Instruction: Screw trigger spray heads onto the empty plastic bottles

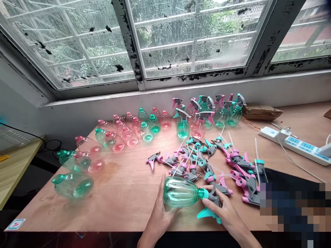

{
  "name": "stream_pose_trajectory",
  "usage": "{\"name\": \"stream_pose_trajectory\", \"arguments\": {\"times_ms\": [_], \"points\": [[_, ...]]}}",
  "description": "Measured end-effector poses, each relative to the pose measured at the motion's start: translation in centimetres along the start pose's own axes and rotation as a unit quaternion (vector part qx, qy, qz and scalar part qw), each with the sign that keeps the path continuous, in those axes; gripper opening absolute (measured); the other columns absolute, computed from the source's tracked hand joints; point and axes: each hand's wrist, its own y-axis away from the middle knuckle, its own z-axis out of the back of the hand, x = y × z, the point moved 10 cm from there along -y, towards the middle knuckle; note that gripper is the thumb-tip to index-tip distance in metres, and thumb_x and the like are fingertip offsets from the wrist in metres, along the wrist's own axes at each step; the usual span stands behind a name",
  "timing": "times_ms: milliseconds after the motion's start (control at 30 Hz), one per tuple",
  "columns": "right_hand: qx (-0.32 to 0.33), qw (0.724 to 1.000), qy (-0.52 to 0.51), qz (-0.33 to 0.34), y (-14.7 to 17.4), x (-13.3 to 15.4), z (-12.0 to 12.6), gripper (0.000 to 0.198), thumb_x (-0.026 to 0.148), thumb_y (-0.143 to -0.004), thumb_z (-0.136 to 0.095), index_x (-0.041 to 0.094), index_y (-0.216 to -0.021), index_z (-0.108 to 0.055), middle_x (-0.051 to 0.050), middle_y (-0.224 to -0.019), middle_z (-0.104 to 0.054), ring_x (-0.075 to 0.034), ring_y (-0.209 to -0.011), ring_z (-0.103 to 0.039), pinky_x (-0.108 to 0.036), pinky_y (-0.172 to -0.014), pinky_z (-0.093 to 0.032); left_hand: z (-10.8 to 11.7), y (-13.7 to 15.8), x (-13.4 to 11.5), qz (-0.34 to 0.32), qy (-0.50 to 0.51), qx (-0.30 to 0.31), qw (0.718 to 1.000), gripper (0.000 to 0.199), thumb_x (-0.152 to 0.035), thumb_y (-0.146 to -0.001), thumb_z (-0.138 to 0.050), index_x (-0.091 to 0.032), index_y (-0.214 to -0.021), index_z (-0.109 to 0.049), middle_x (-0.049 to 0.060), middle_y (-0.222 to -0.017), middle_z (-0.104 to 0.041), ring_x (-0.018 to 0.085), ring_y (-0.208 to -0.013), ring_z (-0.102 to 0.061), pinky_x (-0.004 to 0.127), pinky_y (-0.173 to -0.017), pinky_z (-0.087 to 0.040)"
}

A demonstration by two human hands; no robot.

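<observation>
above table (pixel 124 196), left grip (pixel 162 215) cups bottle (pixel 179 192); right grip (pixel 225 208) pinches sprayer (pixel 214 197).

And here gleams the green bottle (pixel 180 192), smooth see-through plastic with glossy highlights streaking along its side, meeting a spray head (pixel 213 197) in opaque plastic, the grey part duller, its turquoise trigger (pixel 207 213) smooth with a soft sheen! Look across the tabletop (pixel 124 196), wood-toned and smooth with a faint satin shine, to the power strip (pixel 297 144) in smooth white plastic and the brown packet (pixel 262 113) in creased, matt paper or card! Behind them comes the window frame (pixel 131 44), rough with flaking paint, around streaky, smeared glass panes (pixel 170 39)!
</observation>
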Motion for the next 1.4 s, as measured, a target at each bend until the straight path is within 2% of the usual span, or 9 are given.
{"name": "stream_pose_trajectory", "arguments": {"times_ms": [100,200,333,500,633,800,1000,1200,1400], "points": [[-0.003,1.000,0.005,0.017,0.1,0.5,-0.3,0.035,0.047,-0.075,-0.079,0.025,-0.102,-0.073,-0.004,-0.093,-0.075,-0.027,-0.086,-0.067,-0.034,-0.073,-0.056,0.3,0.2,0.4,0.002,-0.002,-0.014,1.000,0.121,-0.027,-0.070,-0.089,-0.034,-0.158,-0.005,0.011,-0.165,-0.028,0.036,-0.150,-0.028,0.057,-0.123,-0.021],[-0.003,1.000,0.008,0.018,0.2,1.0,-0.6,0.040,0.047,-0.074,-0.080,0.024,-0.106,-0.072,-0.007,-0.101,-0.076,-0.030,-0.094,-0.068,-0.040,-0.080,-0.057,0.6,0.1,0.5,-0.004,0.005,-0.020,1.000,0.116,-0.034,-0.073,-0.087,-0.029,-0.159,-0.009,0.013,-0.164,-0.031,0.036,-0.149,-0.031,0.054,-0.123,-0.025],[-0.001,0.999,0.019,0.030,0.4,1.5,-0.9,0.036,0.050,-0.074,-0.079,0.024,-0.098,-0.073,-0.005,-0.092,-0.073,-0.028,-0.086,-0.068,-0.039,-0.075,-0.058,0.5,-0.1,0.4,-0.012,0.005,-0.005,1.000,0.111,-0.037,-0.069,-0.089,-0.028,-0.157,-0.022,0.013,-0.161,-0.038,0.037,-0.146,-0.036,0.052,-0.121,-0.032],[-0.008,1.000,0.020,0.022,0.2,0.6,-0.6,0.035,0.048,-0.071,-0.082,0.023,-0.092,-0.071,0.001,-0.079,-0.067,-0.021,-0.070,-0.062,-0.030,-0.060,-0.054,0.5,-0.1,-0.2,-0.013,-0.020,0.001,1.000,0.105,-0.027,-0.074,-0.087,-0.037,-0.156,-0.021,0.007,-0.164,-0.032,0.035,-0.150,-0.029,0.055,-0.124,-0.021],[0.003,1.000,0.001,0.012,0.1,-0.4,-0.9,0.032,0.047,-0.075,-0.080,0.022,-0.091,-0.070,0.002,-0.071,-0.067,-0.020,-0.065,-0.063,-0.032,-0.062,-0.054,0.5,0.0,-0.3,-0.008,-0.027,-0.004,1.000,0.096,-0.026,-0.082,-0.079,-0.038,-0.156,-0.019,0.006,-0.166,-0.027,0.033,-0.151,-0.027,0.056,-0.124,-0.019],[0.031,0.999,-0.005,0.014,0.0,-0.4,-1.6,0.028,0.044,-0.075,-0.081,0.021,-0.088,-0.069,0.003,-0.066,-0.067,-0.019,-0.062,-0.063,-0.031,-0.060,-0.052,0.8,0.1,-0.1,-0.004,-0.017,-0.025,1.000,0.116,-0.028,-0.067,-0.090,-0.032,-0.157,-0.018,0.010,-0.164,-0.031,0.035,-0.151,-0.025,0.057,-0.124,-0.018],[0.041,0.999,0.000,0.012,0.0,0.1,-2.0,0.028,0.044,-0.076,-0.080,0.022,-0.088,-0.068,0.004,-0.064,-0.067,-0.019,-0.061,-0.064,-0.031,-0.060,-0.053,0.8,-0.3,-0.5,-0.013,0.001,-0.021,1.000,0.093,-0.035,-0.076,-0.083,-0.029,-0.153,-0.032,0.010,-0.158,-0.043,0.035,-0.148,-0.035,0.052,-0.123,-0.027],[0.045,0.999,0.006,0.010,-0.1,-0.2,-1.7,0.031,0.045,-0.078,-0.078,0.021,-0.093,-0.066,0.003,-0.063,-0.069,-0.021,-0.062,-0.066,-0.033,-0.062,-0.054,0.7,-0.6,-1.2,-0.030,-0.009,-0.007,0.999,0.099,-0.023,-0.070,-0.088,-0.034,-0.152,-0.034,0.004,-0.162,-0.036,0.033,-0.150,-0.028,0.048,-0.125,-0.022],[0.057,0.998,0.006,0.032,0.3,0.7,-2.3,0.029,0.045,-0.077,-0.079,0.021,-0.089,-0.068,0.004,-0.065,-0.065,-0.019,-0.062,-0.065,-0.031,-0.061,-0.054,0.8,-0.3,-0.5,-0.027,-0.004,-0.002,1.000,0.112,-0.028,-0.063,-0.093,-0.031,-0.155,-0.028,0.010,-0.160,-0.038,0.036,-0.151,-0.027,0.054,-0.125,-0.019]]}}
